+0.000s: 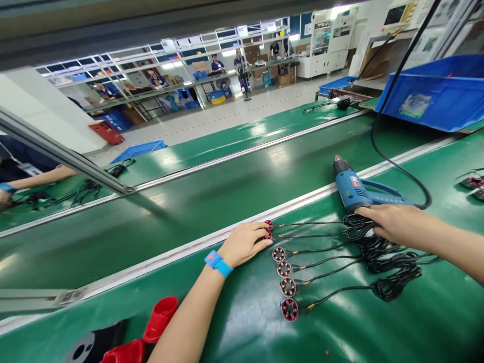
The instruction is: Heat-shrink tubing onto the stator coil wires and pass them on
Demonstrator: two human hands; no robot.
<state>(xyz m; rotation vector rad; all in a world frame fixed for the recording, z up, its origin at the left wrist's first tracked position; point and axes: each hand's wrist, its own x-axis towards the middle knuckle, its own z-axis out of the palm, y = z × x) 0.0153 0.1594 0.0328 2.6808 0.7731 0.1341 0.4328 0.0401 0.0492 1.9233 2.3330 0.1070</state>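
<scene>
My left hand (246,243), with a blue wrist strap (218,263), has its fingers closed at two small motor stators (268,225), partly covering them. Below them, several more round stators (288,287) with copper or red windings lie in a column on the green surface. A black cable (333,290) runs rightward from each one to bundled coils. My right hand (387,223) is closed over the upper cable coils (359,232), its fingertips partly hidden. Just behind it lies a blue heat gun (351,187), nozzle pointing away.
Red plastic parts (162,318) and a black part (99,343) lie at lower left. A metal post (64,151) crosses at left, near a co-worker's arm (45,178). A blue bin (434,93) stands at right, with the heat gun's cord (389,161) hanging before it. More stators (474,184) lie far right.
</scene>
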